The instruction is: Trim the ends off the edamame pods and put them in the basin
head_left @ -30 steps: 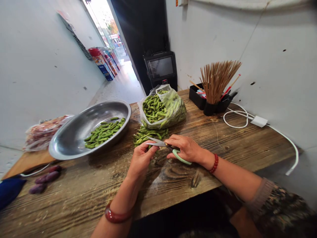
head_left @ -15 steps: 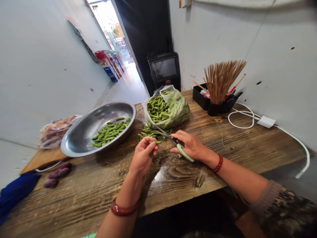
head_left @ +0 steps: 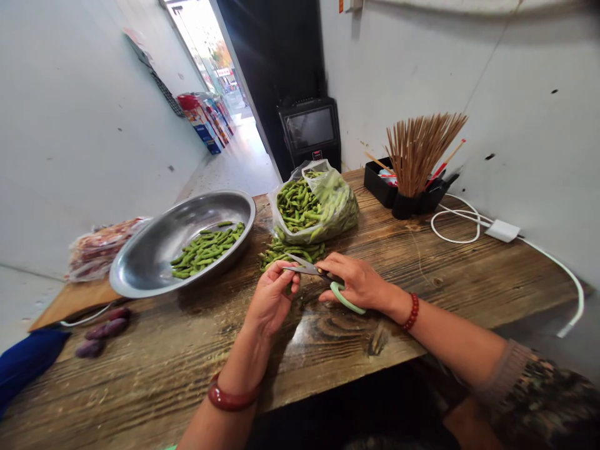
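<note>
My right hand (head_left: 356, 281) grips a pair of scissors (head_left: 340, 294) with pale green handles. Its blades are parted, and their tips reach the fingers of my left hand (head_left: 274, 297). Pinched in those left fingers is an edamame pod, mostly hidden by them. Just beyond both hands lies a loose pile of edamame pods (head_left: 276, 249) on the wooden table (head_left: 187, 369). Behind the pile, a clear plastic bag (head_left: 344, 209) stands open, full of more pods. To the left, a large metal basin (head_left: 150, 250) holds a heap of green pods (head_left: 206, 253).
Several purple oval items (head_left: 110, 328) and a blue cloth (head_left: 32, 362) lie at the left, near a bagged bundle (head_left: 100, 247) on a board. A black holder (head_left: 405, 206) full of wooden skewers (head_left: 422, 153) stands back right, beside a white cable (head_left: 557, 262).
The scissors have swung left and their blades now meet my left fingertips. The pod that showed between those fingers is now mostly hidden. The view has shifted slightly.
</note>
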The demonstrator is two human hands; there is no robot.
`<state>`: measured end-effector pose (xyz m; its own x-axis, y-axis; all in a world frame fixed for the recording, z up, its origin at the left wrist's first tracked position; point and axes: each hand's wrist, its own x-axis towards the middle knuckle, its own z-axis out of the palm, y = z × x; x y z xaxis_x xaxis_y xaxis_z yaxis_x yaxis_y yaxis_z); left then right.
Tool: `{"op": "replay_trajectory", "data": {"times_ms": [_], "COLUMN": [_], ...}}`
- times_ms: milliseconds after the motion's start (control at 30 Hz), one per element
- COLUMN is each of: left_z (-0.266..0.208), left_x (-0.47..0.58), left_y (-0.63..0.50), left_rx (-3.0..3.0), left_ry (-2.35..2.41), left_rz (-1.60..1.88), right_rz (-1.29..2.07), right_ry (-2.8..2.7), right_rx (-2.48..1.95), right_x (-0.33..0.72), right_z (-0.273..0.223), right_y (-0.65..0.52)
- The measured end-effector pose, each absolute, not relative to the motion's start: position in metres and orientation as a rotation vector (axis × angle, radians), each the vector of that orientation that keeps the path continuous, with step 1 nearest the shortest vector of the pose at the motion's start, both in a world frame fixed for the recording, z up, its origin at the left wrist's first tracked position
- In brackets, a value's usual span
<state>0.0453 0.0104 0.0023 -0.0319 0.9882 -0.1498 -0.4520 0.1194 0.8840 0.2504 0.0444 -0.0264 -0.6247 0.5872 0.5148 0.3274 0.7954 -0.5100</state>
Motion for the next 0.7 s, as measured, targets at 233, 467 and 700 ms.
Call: {"op": "replay_trajectory", "data": {"times_ms": [233,467,700], "left_z": [0.001,0.003,0.003], "left_x": [0.046,0.046,0.032], "left_y": [0.01,0.011,0.016], "left_rx": [0.751,0.755,0.682], "left_ry": [0.968,0.986,1.029], "left_rz": [1.326,1.336,1.384], "right_rz": [0.452,0.372,0.385], "right_ry": [-2.294,-2.359,-2.296], "right_rx": [-0.673,-0.717,-0.783], "right_x": [0.251,0.251,0.253], "right_z": [-0.026,-0.026,-0.029], "right_y": [0.044,0.043,0.047]}}
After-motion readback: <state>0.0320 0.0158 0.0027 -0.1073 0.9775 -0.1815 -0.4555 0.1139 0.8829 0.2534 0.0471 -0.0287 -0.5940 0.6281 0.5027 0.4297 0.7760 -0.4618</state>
